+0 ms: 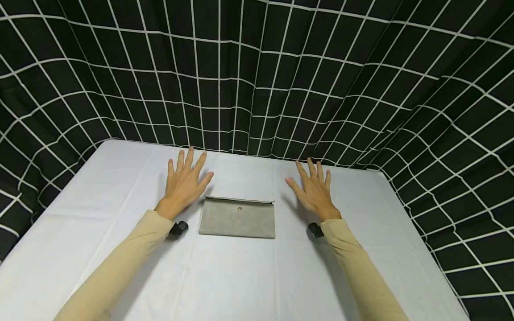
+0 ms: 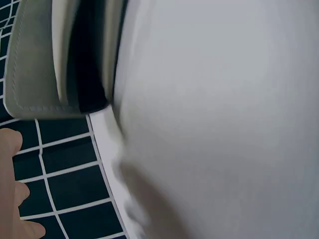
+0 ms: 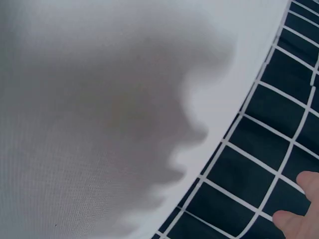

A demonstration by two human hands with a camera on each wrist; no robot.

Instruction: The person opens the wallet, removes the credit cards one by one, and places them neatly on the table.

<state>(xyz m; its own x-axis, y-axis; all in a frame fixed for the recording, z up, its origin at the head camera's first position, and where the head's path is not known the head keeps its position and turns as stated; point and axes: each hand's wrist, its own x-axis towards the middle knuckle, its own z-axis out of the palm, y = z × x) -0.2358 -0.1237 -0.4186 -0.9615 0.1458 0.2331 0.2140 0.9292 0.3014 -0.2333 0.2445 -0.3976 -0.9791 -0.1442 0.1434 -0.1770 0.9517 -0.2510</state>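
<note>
A flat grey wallet (image 1: 238, 219) with a small brass snap lies on the white table, between the two hands. My left hand (image 1: 184, 183) is held over the table on its left side, fingers spread and straight, holding nothing. On the other side my right hand (image 1: 315, 189) hovers with fingers spread, also with nothing in it. In the left wrist view the wallet (image 2: 40, 74) shows its stitched flap and a dark gap along its edge, with some left fingertips (image 2: 27, 230) at the lower left. The right wrist view has a few right fingertips (image 3: 289, 221) at its lower right corner.
A white cloth covers the table (image 1: 241, 276). Behind it and along both sides hangs a black curtain (image 1: 233, 89) with a white grid. A small black device sits at each wrist, on the left (image 1: 178, 229) and on the right (image 1: 315, 230).
</note>
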